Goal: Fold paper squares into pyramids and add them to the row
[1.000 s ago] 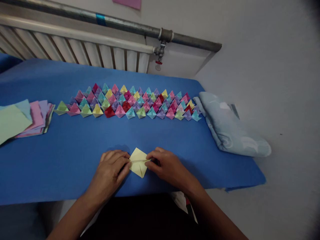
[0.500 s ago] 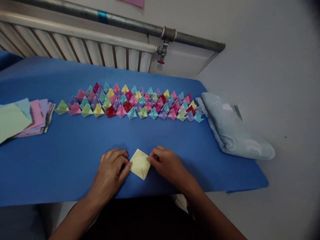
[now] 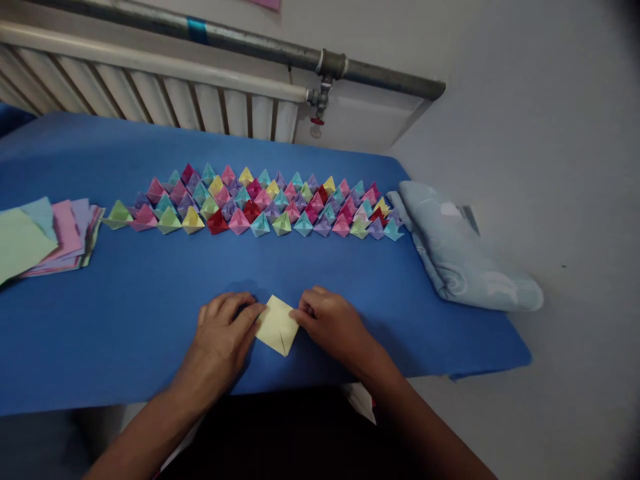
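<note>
A pale yellow paper (image 3: 277,327), folded into a small diamond with a slit running up from its near corner, lies on the blue table (image 3: 165,320) in front of me. My left hand (image 3: 223,337) has its thumb and fingers on the paper's left edge. At the right corner, my right hand (image 3: 325,320) pinches the paper between thumb and curled fingers. Beyond both hands stand rows of small folded paper boats (image 3: 260,225) in pink, blue, green, yellow, red and purple.
A stack of coloured paper sheets (image 3: 30,240) lies at the left. On the right rests a folded light blue cloth (image 3: 465,260) by the wall. Behind the table run a white radiator (image 3: 190,103) and a grey metal pipe (image 3: 260,48) with a red-handled valve (image 3: 317,121).
My left thumb and fingers have shifted up along the paper's left edge. The right hand keeps its pinch. The whole view has moved slightly.
</note>
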Tool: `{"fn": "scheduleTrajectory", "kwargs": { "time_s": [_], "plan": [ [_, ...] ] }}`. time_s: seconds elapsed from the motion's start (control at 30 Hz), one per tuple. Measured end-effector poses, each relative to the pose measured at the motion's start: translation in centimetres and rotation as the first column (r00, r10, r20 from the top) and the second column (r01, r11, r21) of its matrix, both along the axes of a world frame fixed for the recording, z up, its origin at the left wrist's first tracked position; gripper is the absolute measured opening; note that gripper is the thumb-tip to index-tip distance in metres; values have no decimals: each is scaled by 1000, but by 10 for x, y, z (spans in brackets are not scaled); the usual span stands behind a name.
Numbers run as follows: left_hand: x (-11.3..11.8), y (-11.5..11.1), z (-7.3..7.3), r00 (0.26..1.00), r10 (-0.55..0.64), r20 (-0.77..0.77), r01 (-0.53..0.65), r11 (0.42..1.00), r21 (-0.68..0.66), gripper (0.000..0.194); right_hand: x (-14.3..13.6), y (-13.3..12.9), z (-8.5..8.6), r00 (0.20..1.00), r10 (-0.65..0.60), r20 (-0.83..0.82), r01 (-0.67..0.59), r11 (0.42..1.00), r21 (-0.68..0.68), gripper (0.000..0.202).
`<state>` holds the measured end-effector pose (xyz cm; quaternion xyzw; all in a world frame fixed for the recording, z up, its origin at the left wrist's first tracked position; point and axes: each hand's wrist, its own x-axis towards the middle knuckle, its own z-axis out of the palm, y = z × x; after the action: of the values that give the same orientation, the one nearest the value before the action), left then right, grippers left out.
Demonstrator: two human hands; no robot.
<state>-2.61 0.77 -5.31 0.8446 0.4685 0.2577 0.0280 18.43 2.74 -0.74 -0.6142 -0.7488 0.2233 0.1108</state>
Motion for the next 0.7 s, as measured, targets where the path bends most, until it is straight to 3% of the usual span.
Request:
{"fn": "scheduleTrajectory", "kwargs": {
  "time_s": [0.1,0.17,0.23,0.37,0.5,0.63,0.7],
  "plan": [
    [0,4,1,977,-195,-86,204,974,102,38,3,-1,-3,999,17,37,-19,998,53,18],
    [0,7,1,943,-321,-94,330,937,117,36,7,-2,-6,997,23,76,-32,993,115,19],
    [-3,9,1,923,-376,-77,383,918,103,34,12,-3,-9,994,28,106,-46,985,169,23],
    [-11,7,-5,923,-382,-51,386,918,91,33,19,-4,-8,992,26,125,-48,983,178,21],
    [-13,3,-11,930,-367,-28,368,924,105,35,13,-10,1,996,36,85,-53,978,203,6],
    [-10,2,-3,935,-354,2,353,935,42,36,0,-16,5,950,297,-101,-277,945,177,22],
    [-10,3,4,930,-367,17,368,930,-8,35,-2,-17,3,926,344,-159,-326,937,126,26]
  ]
}}
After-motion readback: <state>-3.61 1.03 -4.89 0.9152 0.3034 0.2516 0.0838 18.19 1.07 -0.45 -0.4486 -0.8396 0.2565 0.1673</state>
